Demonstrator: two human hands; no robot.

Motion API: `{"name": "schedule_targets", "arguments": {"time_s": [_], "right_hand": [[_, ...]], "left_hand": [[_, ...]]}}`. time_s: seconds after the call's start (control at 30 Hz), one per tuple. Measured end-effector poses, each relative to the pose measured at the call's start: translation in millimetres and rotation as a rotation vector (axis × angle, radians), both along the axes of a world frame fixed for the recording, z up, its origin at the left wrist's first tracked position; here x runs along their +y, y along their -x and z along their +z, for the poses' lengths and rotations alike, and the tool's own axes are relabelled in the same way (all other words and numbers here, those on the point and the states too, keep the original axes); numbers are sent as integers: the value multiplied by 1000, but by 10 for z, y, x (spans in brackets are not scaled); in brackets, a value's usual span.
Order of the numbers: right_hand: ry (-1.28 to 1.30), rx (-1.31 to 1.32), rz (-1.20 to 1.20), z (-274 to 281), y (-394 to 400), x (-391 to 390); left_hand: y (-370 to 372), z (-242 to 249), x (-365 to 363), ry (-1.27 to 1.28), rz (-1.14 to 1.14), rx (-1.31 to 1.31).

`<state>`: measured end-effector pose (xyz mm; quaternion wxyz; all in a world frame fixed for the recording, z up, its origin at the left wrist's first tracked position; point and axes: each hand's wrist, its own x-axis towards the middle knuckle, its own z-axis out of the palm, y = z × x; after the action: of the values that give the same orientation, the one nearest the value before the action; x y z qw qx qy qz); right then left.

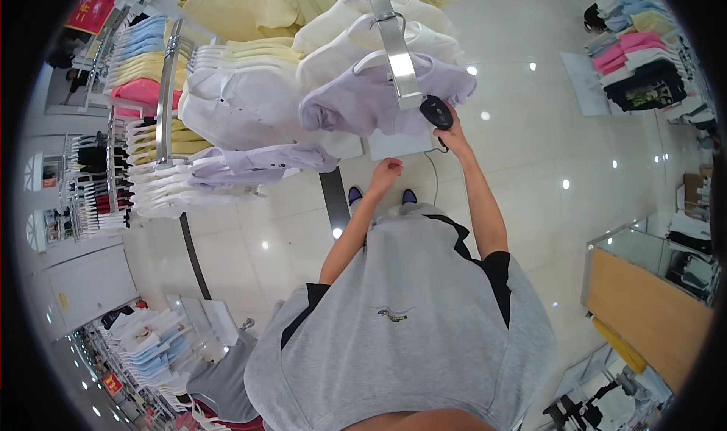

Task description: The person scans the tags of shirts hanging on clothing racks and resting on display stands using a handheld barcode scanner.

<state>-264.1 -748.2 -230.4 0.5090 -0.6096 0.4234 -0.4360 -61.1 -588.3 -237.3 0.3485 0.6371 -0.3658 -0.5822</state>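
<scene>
My right hand (452, 137) grips a black corded handheld device (436, 113) that looks like a garment steamer. Its rounded head is beside the metal end of the display rail (407, 82), close to the lower edge of a lilac top (363, 101). A thin cord (435, 177) hangs from it toward the floor. Lower and to the left, my left hand (387, 175) is held with its fingers curled in, and no object shows in it. Behind the lilac top, a white top (341, 60) hangs on the same rail.
On the left, a second rail (168, 90) carries white, yellow and lilac clothes. More garments hang at the far right (644, 60) and lower left (148, 348). A wooden counter (644, 317) stands at the right. Shiny tiles (530, 181) cover the floor.
</scene>
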Motion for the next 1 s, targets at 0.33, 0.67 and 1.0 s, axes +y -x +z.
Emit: {"name": "schedule_targets", "arguments": {"time_s": [0.33, 0.67, 1.0], "right_hand": [[67, 1128, 211, -843, 304, -771], [-221, 375, 273, -181, -216, -76], [-601, -368, 531, 1553, -70, 977]], "left_hand": [[-115, 45, 570, -134, 153, 72], [-24, -185, 706, -60, 142, -112], [517, -826, 422, 371, 183, -469]]}}
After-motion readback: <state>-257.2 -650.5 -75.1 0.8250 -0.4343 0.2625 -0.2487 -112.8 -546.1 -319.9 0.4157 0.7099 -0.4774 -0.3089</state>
